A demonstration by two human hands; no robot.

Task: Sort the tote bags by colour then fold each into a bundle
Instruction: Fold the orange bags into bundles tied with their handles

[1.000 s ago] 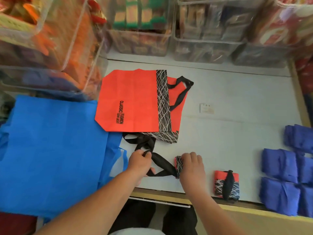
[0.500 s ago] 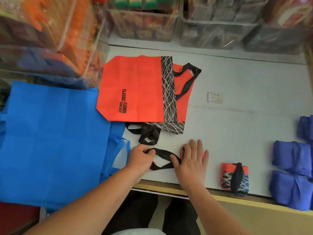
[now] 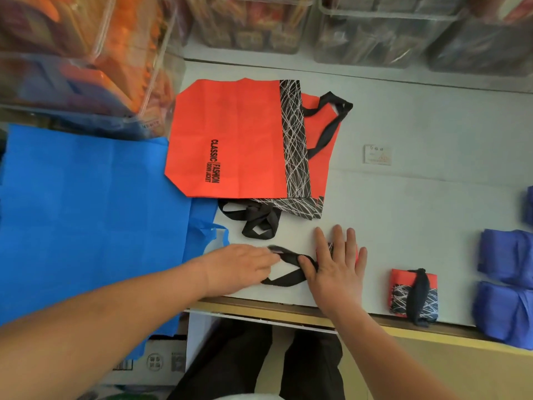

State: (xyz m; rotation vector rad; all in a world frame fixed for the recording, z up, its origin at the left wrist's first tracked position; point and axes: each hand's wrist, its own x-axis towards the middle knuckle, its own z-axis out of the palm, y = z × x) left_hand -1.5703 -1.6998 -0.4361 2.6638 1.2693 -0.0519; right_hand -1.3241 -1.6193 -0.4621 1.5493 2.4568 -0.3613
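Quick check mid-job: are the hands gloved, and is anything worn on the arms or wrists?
No gloves: left hand and right hand are bare. Left forearm and right forearm are uncovered to the frame edge, no sleeve in view. No watch, band or ring shows, though the left hand is blurred.

A white table (image 3: 427,220) with a pale wooden front edge (image 3: 277,310) stands in soft, even light. Clear plastic bins (image 3: 375,36) packed with colourful goods line its back and left side. A small card (image 3: 377,154) lies on top, and a cardboard box (image 3: 161,360) sits below.
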